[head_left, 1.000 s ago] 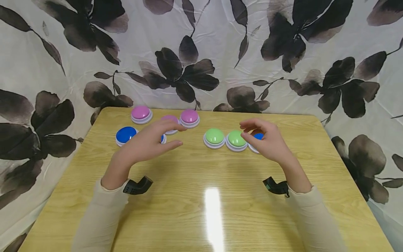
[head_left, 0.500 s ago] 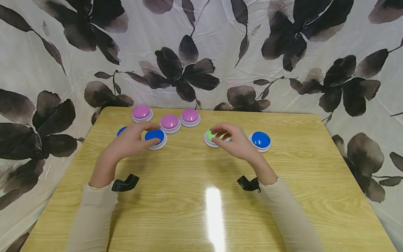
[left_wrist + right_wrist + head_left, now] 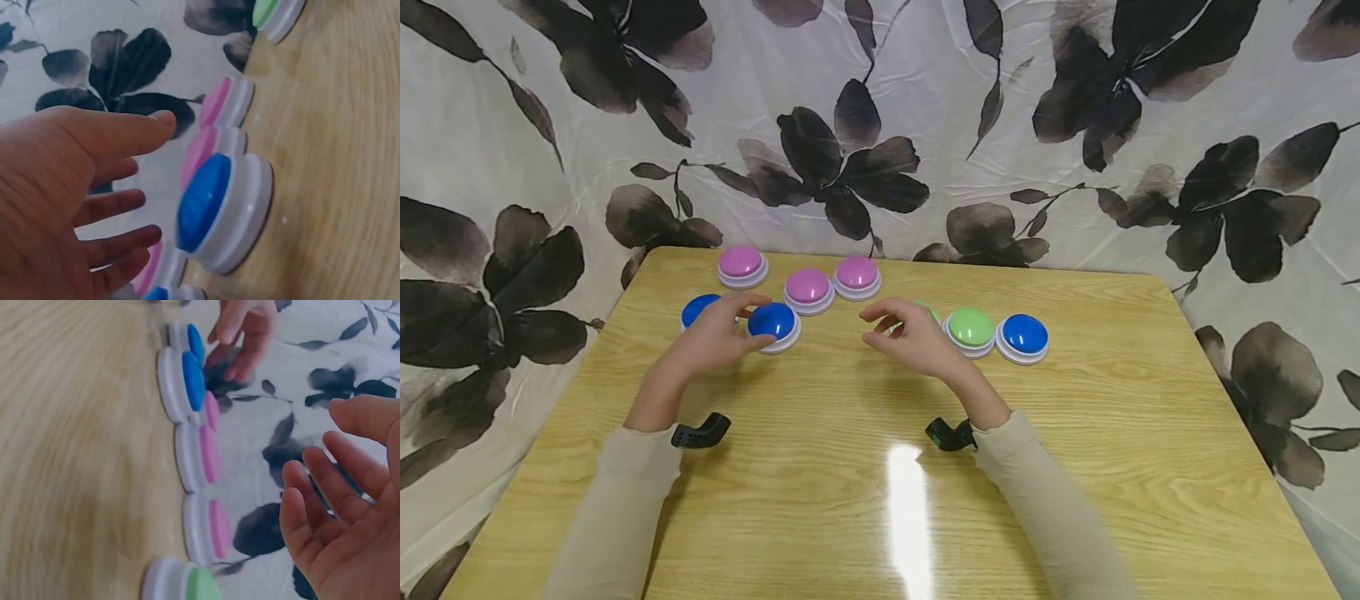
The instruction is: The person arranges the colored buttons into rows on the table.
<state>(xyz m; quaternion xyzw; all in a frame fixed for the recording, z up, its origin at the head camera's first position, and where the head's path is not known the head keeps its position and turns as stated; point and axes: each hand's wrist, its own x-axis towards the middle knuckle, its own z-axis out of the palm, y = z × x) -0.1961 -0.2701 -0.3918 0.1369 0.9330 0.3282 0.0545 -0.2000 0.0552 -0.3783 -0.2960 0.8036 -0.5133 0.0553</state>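
My left hand [image 3: 715, 336] hovers above the left blue push buttons, fingers spread and relaxed, holding nothing. Just past its fingertips is a blue button [image 3: 772, 322] on a white round base; another blue button [image 3: 700, 307] is partly covered by the hand. In the left wrist view, a gap shows between the fingers and the blue button [image 3: 206, 206]. My right hand [image 3: 910, 336], loosely bent and with nothing in it, is raised over the table left of a green button [image 3: 970, 327]. It hides most of a second green button [image 3: 929, 310].
Three pink buttons [image 3: 808, 287] stand near the table's back edge, left of centre. A blue button [image 3: 1024, 335] sits at the right end of the row, beside the green one. A floral cloth [image 3: 880, 125] hangs behind the wooden table [image 3: 820, 483].
My right hand has moved left from the right blue button, across the green ones. My left hand has shifted left from the pink buttons to the blue ones. The buttons stay in place.
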